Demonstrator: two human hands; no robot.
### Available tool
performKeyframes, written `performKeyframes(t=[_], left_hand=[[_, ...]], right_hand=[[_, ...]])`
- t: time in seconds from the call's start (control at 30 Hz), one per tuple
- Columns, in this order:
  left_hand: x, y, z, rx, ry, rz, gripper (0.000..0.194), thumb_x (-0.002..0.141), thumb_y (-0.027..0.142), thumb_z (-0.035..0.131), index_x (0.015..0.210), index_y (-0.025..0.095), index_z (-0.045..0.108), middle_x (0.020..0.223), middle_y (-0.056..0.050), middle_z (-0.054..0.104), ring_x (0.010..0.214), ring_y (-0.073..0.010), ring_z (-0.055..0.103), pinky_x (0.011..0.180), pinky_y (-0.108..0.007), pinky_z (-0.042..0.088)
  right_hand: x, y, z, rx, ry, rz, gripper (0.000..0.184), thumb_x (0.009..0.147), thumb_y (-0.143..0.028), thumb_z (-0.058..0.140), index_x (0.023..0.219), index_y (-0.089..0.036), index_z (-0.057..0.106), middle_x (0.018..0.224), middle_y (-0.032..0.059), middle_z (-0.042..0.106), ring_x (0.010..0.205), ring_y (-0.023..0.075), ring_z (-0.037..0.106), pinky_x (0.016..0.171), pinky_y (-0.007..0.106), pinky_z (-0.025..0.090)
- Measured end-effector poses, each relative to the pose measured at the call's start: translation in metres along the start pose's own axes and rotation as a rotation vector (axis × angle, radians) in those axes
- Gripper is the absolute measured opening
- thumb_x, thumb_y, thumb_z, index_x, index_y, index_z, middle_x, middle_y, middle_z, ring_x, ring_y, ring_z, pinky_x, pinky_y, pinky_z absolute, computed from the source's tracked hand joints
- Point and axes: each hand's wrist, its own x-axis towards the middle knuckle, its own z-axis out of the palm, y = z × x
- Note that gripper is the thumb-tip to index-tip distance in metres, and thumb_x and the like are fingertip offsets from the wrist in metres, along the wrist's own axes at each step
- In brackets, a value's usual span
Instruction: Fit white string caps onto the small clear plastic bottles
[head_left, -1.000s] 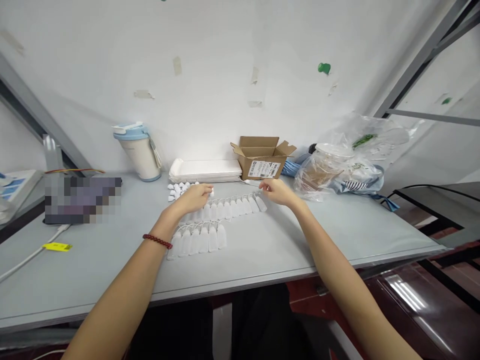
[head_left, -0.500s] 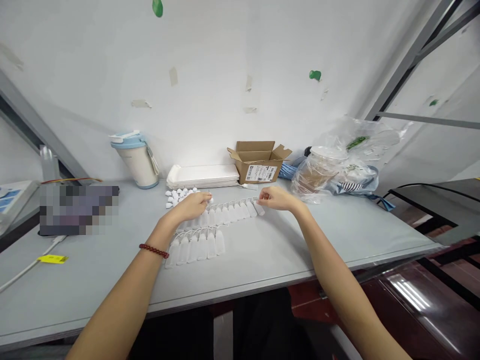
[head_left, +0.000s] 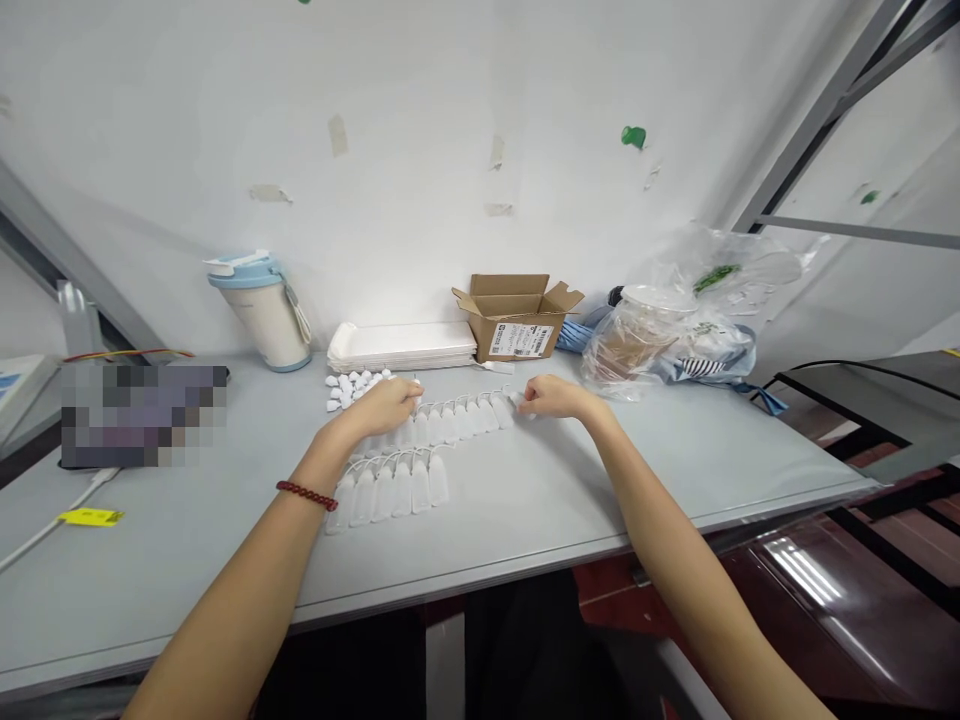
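My left hand [head_left: 386,405] is closed in a pinch on a small white piece [head_left: 418,382] with a thin pin sticking up. It hovers beside a cluster of small white caps [head_left: 346,388] and over the left part of a row of translucent white sleeves [head_left: 450,424] with thin looped ends. A second, shorter row of such sleeves [head_left: 386,494] lies nearer the table's front edge. At the right end of the upper row, my right hand [head_left: 553,397] is pinched shut on a translucent sleeve [head_left: 519,402], mostly hidden by the fingers.
Along the wall stand a cream tumbler with a blue lid [head_left: 262,310], a stack of flat white packs [head_left: 405,346] and an open cardboard box [head_left: 517,318]. A plastic-wrapped cup [head_left: 645,330] stands right of them. A white cable with a yellow tag [head_left: 91,517] lies at left.
My right hand has tipped the end sleeve up off the table, away from the upper row. My left hand has hardly moved. The view has shifted slightly.
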Motion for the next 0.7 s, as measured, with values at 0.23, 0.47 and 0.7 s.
performKeyframes(t=[0.23,0.47,0.7], left_hand=[[-0.002,-0.002,0.0,-0.075,0.004,-0.026,0.024,0.073,0.025,0.043,0.07,0.022,0.067,0.07,-0.004,0.069,0.075,-0.0254,0.064,0.076,-0.034,0.044],[-0.008,0.005,-0.01,-0.396,0.179,-0.119,0.032,0.075,0.032,0.051,0.096,0.021,0.073,0.107,-0.003,0.071,0.11,-0.0286,0.059,0.092,-0.036,0.044],[-0.016,0.031,-0.025,-0.938,0.13,-0.073,0.043,0.073,0.032,0.064,0.114,0.019,0.067,0.126,-0.008,0.062,0.122,-0.0255,0.051,0.106,-0.042,0.035]], right_hand=[[0.002,0.0,0.005,0.167,0.306,-0.095,0.013,0.072,-0.026,0.059,0.067,-0.014,0.059,0.066,0.0033,0.061,0.061,0.0133,0.052,0.053,0.023,0.032],[0.0,-0.024,0.014,0.437,0.52,-0.259,0.014,0.076,-0.029,0.057,0.08,-0.016,0.054,0.08,0.0037,0.063,0.067,0.0129,0.052,0.062,0.025,0.038],[-0.019,-0.062,0.022,1.143,0.115,-0.455,0.026,0.075,-0.04,0.064,0.084,-0.016,0.058,0.076,0.0013,0.059,0.062,0.0115,0.054,0.052,0.024,0.042]])
